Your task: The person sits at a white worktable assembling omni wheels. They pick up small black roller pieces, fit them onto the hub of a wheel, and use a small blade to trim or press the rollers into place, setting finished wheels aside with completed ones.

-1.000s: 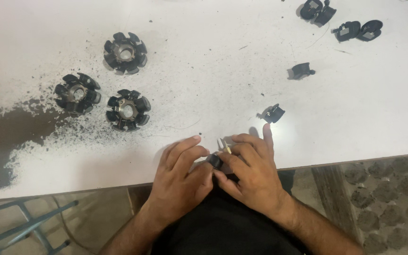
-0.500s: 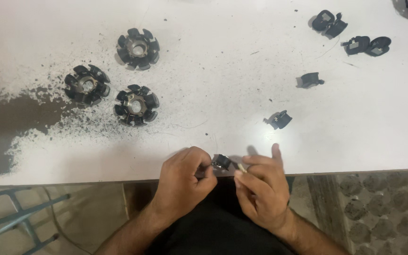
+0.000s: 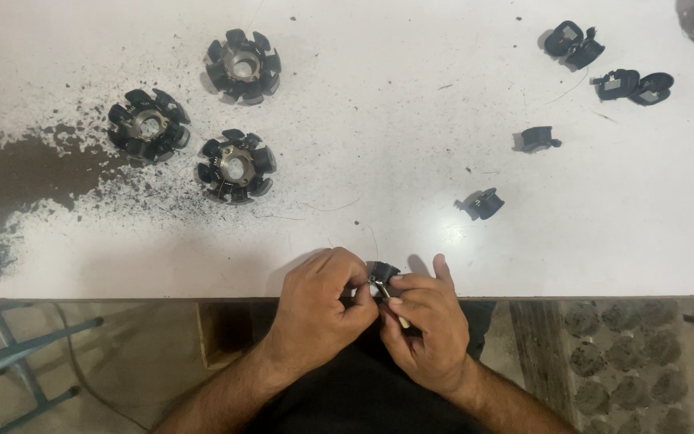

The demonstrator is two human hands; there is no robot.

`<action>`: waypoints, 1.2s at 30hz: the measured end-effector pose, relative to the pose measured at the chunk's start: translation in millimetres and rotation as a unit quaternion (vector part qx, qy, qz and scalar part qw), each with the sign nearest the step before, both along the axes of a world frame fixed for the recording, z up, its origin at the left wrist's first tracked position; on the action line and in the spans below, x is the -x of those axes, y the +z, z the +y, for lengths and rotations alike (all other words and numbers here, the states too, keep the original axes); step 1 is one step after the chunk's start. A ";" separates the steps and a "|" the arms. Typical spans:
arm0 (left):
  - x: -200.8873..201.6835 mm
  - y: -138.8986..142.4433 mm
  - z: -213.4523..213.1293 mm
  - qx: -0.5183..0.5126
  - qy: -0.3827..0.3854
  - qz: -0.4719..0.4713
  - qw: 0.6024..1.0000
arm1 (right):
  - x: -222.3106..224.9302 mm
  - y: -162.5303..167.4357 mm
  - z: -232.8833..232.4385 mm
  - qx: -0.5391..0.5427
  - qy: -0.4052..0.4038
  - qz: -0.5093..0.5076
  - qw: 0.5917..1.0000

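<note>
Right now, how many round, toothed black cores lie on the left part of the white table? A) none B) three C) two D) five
B: three round toothed cores lie apart from one another on the white table, near the dark dust patch, while both hands work at the near edge.

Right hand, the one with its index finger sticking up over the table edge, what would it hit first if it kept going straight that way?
The right hand points its index finger up the white table. Nearest that line is the small black part, slightly right of it; a dead-straight path may just miss it, and depth is unclear.
</note>
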State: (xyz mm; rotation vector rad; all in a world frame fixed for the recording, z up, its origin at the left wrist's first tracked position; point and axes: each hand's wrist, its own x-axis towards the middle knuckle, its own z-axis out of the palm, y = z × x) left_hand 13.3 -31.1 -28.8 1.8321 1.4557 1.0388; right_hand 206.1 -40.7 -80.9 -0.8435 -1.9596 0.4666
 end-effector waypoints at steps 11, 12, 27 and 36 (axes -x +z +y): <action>-2.3 -0.5 -1.2 0.020 -0.017 -0.017 1.000 | -1.1 4.4 0.0 -0.002 -0.005 -0.026 1.000; -3.8 1.2 -0.8 0.036 -0.018 -0.020 0.999 | -1.7 5.2 1.1 -0.006 -0.006 -0.032 0.999; -164.2 16.7 167.9 -0.094 -0.189 0.336 0.918 | -146.4 -1.5 52.9 -0.014 -0.340 0.137 0.930; -290.9 11.0 340.7 0.005 -0.088 0.350 0.933 | -157.7 -19.3 63.3 0.024 -0.361 0.173 0.916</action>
